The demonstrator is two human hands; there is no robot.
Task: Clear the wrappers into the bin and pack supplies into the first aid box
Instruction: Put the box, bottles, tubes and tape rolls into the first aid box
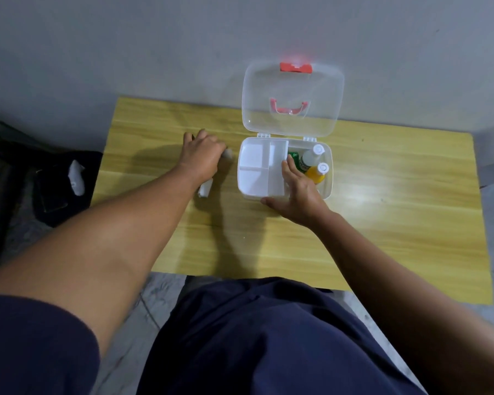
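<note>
The first aid box (327, 192) stands open on the wooden table (382, 209), its clear lid (293, 109) leaning against the wall. A white divided tray (257, 166) fills the box's left part. To its right lie a white bottle (310, 158), a yellow bottle (317, 173) and something green (293, 156). My right hand (297, 192) rests on the box's front edge, fingers on the tray's right side. My left hand (203, 155) is closed over a small white item (228, 153) left of the box. A white bandage roll (205, 190) lies under my left wrist.
A black bin bag (57, 189) sits on the floor left of the table with white wrappers (77, 178) inside. The grey wall runs right behind the table. My lap in dark blue cloth is at the table's near edge.
</note>
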